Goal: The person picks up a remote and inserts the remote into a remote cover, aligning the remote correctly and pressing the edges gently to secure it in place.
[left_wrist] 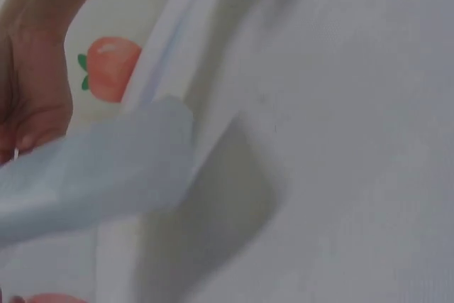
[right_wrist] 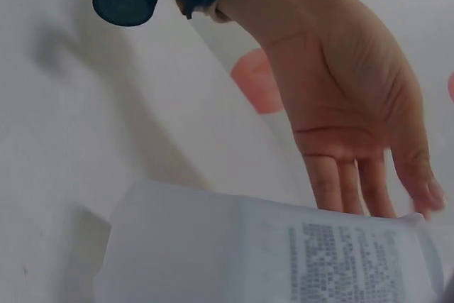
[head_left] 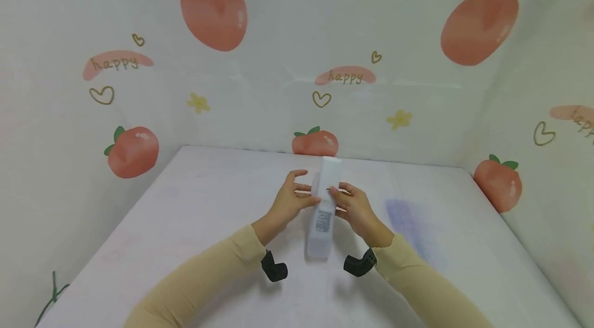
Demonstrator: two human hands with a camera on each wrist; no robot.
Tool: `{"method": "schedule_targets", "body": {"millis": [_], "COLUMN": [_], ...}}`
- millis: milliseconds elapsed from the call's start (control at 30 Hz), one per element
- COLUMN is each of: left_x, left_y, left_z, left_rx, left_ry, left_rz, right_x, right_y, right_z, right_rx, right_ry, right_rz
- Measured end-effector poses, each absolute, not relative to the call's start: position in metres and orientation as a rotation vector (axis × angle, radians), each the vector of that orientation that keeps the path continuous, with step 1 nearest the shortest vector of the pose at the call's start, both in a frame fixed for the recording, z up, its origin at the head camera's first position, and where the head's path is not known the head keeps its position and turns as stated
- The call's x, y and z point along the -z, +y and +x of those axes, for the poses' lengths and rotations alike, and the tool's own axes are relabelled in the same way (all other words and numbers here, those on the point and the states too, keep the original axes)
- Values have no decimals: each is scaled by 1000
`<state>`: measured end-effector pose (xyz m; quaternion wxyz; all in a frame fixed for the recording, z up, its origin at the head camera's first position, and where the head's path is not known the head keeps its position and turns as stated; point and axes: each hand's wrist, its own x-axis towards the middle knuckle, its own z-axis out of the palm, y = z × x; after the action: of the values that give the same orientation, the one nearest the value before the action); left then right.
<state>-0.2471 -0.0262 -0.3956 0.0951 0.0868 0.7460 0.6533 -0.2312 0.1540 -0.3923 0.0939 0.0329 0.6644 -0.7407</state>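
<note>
A tall, pale white plastic bottle [head_left: 320, 243] with small printed text on its side is held between both hands, over the table. Its upper part [head_left: 331, 169] is plain white and meets the frosted body at a seam. My left hand [head_left: 284, 207] pinches it from the left, with the thumb at the seam and the index finger lifted away. From the right, my right hand [head_left: 361, 212] grips the upper part, thumb on the front and fingers partly hidden behind. In the left wrist view, one end of the bottle [left_wrist: 113, 168] hangs close over its shadow.
The white table [head_left: 223, 178] spreads around the hands, with a bluish smudge [head_left: 408, 219] to the right. Behind and at the sides hangs a white cloth printed with peaches [head_left: 215, 16]. Black wrist cameras [head_left: 274, 268] sit below both wrists. A green cord [head_left: 54, 289] shows at the lower left.
</note>
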Motion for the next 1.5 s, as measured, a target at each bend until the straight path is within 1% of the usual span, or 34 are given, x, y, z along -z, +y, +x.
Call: {"method": "schedule_targets", "body": {"millis": [233,467,833,967,1100,1267,1367,1500], "left_x": [405,403,394,397,403,409,411,411], "left_y": [-25,-21,-17,-15,-17,-22,-25,-25], "left_z": [-247,-244,-255,-256,-252,-248,-247,-247], "left_rx": [-2056,-2148,-2018,-2002,-2007,-2026,-1976,-1866], "left_ry": [2051,1989,1924,1891,1892,1967,2024,2112], "left_rz": [138,6,-143,-176,-115,159,283,336], "right_x": [393,393,385,383,387,394,395,392], "right_y": [156,150,146,146,146,146,149,153], "right_z": [-231,-225,-210,-209,-214,-218,-221,-225], "right_rx": [2205,2105,1924,1909,1960,1998,2033,2029], "right_ry": [1918,2068,2203,2238,2231,2127,2059,2009], "right_rz": [60,5,-59,-43,21,54,46,-18]}}
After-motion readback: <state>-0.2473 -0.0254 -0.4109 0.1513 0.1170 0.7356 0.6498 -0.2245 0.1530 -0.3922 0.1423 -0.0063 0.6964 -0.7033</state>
